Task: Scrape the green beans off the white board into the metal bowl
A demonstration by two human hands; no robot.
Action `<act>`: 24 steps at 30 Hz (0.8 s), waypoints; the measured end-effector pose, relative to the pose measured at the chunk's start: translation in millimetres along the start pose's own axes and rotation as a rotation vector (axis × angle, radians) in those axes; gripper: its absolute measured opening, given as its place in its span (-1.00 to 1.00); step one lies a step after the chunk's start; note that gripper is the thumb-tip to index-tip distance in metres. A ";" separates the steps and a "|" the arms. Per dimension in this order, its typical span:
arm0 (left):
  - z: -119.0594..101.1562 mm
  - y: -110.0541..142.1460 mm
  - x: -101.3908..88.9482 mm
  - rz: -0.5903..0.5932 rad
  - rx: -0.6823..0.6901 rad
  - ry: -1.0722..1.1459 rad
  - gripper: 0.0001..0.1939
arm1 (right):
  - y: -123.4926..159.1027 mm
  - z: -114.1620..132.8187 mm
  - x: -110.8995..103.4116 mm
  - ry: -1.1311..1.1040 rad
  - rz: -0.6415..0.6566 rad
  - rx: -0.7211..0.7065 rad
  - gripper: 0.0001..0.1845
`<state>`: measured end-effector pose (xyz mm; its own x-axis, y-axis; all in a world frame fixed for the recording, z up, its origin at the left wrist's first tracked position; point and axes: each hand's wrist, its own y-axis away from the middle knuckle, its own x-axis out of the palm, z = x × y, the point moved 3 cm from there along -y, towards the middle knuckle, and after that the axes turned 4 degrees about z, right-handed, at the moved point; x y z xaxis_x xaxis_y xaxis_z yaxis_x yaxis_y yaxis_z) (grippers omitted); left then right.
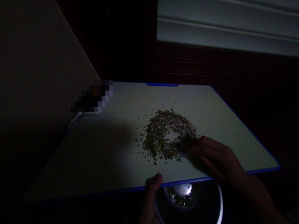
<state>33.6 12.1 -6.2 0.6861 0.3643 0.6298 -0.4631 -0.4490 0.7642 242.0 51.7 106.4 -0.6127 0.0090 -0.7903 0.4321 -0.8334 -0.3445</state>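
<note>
A loose heap of small green beans [154, 137], probably mung beans, mixed with white rice-like grains [171, 136], lies spread on a pale tabletop [112, 146]. My right hand [217, 155] reaches in from the right, its bent fingers drawn together at the heap's lower right edge. Its fingertips are in shadow, so what they pinch cannot be made out. Below the front edge is a shiny bowl [220, 202] with green beans on its bottom. My left hand [151, 197] grips the bowl's left side, thumb up beside the table edge.
Blue trim [182, 181] runs along the table's edge. A pixelated item with a white border and a cord loop [75, 120] lies at the back left against the wall [46, 62]. Dark wooden furniture [198, 62] stands behind. The scene is very dim.
</note>
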 end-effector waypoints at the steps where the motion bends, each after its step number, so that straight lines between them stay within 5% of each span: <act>1: 0.4 -0.5 -0.3 -0.003 0.005 0.009 -0.33 | 0.3 0.0 0.1 -0.007 0.000 -0.001 -0.74; 10: 2.1 0.4 1.9 0.067 0.011 0.029 -0.43 | 3.7 -1.8 0.7 0.012 0.018 -0.016 -0.75; 18: 1.2 4.7 7.8 -0.008 0.030 0.020 -0.59 | 2.8 1.0 -0.4 -0.004 0.042 -0.030 -0.74; 24: 0.7 1.7 -0.3 -0.021 0.017 -0.036 -0.48 | 3.1 3.2 -2.8 -0.010 0.000 -0.056 -0.73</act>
<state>32.9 10.6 -5.2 0.7153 0.3448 0.6078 -0.4388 -0.4553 0.7747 243.0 47.4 109.1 -0.6189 0.0033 -0.7855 0.4681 -0.8015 -0.3721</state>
